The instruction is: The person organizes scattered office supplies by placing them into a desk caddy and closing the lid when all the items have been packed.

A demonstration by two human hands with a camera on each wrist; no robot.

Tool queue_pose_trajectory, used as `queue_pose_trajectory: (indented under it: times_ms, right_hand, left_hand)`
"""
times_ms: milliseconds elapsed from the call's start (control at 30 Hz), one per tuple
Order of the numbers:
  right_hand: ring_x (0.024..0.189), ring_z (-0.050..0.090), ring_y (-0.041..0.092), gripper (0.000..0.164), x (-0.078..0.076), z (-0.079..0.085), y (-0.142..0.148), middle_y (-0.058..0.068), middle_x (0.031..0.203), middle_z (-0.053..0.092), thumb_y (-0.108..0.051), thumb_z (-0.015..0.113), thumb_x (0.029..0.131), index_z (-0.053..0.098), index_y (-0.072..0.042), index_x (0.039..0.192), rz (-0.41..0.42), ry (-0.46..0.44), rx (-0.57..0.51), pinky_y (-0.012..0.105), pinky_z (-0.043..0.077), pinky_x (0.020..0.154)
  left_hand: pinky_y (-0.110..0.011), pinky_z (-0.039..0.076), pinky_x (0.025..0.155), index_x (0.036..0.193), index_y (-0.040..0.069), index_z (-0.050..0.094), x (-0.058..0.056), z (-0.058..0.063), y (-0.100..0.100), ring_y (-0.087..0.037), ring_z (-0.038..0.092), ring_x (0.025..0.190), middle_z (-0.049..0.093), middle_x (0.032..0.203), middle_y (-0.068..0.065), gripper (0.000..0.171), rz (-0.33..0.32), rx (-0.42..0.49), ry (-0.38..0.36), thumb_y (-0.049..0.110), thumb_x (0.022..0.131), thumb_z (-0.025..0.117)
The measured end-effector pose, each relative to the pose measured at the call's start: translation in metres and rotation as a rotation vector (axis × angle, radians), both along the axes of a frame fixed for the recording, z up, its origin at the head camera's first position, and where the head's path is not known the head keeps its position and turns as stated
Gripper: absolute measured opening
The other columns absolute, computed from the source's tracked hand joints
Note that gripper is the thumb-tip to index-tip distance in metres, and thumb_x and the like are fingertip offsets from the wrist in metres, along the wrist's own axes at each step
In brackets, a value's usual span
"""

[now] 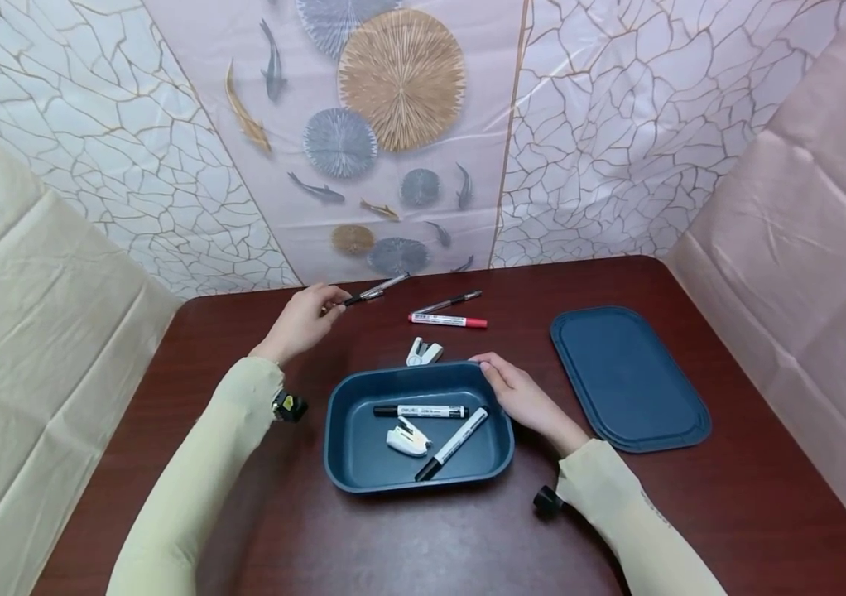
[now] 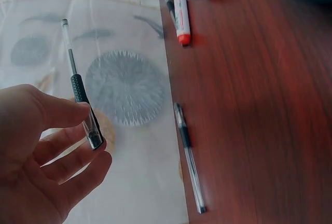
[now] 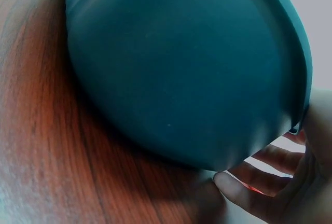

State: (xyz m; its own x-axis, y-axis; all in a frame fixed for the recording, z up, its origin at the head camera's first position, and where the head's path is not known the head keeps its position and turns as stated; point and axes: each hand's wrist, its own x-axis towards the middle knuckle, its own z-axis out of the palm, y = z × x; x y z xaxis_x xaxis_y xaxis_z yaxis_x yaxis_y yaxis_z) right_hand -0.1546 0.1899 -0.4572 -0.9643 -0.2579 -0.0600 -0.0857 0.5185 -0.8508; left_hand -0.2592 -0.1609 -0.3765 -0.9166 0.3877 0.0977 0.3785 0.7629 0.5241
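My left hand (image 1: 307, 319) pinches a clear-barrelled pen with a black grip (image 2: 78, 86) between thumb and fingers, at the far left of the table. Near it in the left wrist view, a similar pen (image 2: 189, 156) lies on the table. With my right hand (image 1: 516, 397) I grip the far right corner of a blue box's rim (image 1: 329, 430). Inside the box are a white marker with black ends (image 1: 423, 411), another white marker with a black cap (image 1: 460, 439) and a small white stapler (image 1: 408, 439). The right wrist view shows mostly the box's outer wall (image 3: 181, 68).
Beyond the box lie a red-capped white marker (image 1: 447, 320), a dark pen (image 1: 451, 303) and a white forked object (image 1: 423, 353), partly hidden by the rim. A flat blue lid (image 1: 627, 377) lies on the right. Patterned cloth (image 1: 401, 207) hangs along the table's back edge.
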Motion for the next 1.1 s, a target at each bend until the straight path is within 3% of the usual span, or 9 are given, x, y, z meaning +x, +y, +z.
queue_pose_trajectory:
  times_ms: [267, 567, 1100]
  right_hand:
    - [0.116, 0.056, 0.029, 0.036, 0.0, -0.001, -0.001, 0.014, 0.133, 0.06, -0.028, 0.036, 0.112, 0.056, -0.012, 0.137, 0.021, 0.012, 0.0, 0.05, 0.044, 0.098]
    - [0.115, 0.056, 0.029, 0.036, -0.002, -0.002, 0.002, 0.015, 0.133, 0.06, -0.027, 0.036, 0.112, 0.057, -0.011, 0.136, 0.015, 0.031, 0.012, 0.05, 0.044, 0.097]
    - [0.126, 0.054, 0.031, 0.037, -0.001, -0.001, 0.003, 0.015, 0.137, 0.059, -0.029, 0.035, 0.112, 0.056, -0.012, 0.136, 0.012, 0.008, -0.003, 0.053, 0.041, 0.105]
  left_hand:
    - [-0.042, 0.052, 0.082, 0.12, 0.007, 0.069, 0.019, 0.009, 0.019, -0.021, 0.063, 0.096, 0.064, 0.112, -0.006, 0.021, -0.08, 0.033, 0.037, 0.011, 0.102, 0.06]
    - [-0.037, 0.053, 0.079, 0.121, 0.009, 0.07, 0.036, 0.014, 0.038, -0.017, 0.062, 0.09, 0.065, 0.11, -0.004, 0.022, -0.204, 0.011, 0.093, 0.012, 0.102, 0.061]
    - [-0.035, 0.054, 0.08, 0.121, 0.009, 0.07, 0.053, 0.03, 0.04, -0.014, 0.063, 0.09, 0.067, 0.111, -0.004, 0.022, -0.261, -0.032, 0.12, 0.01, 0.1, 0.063]
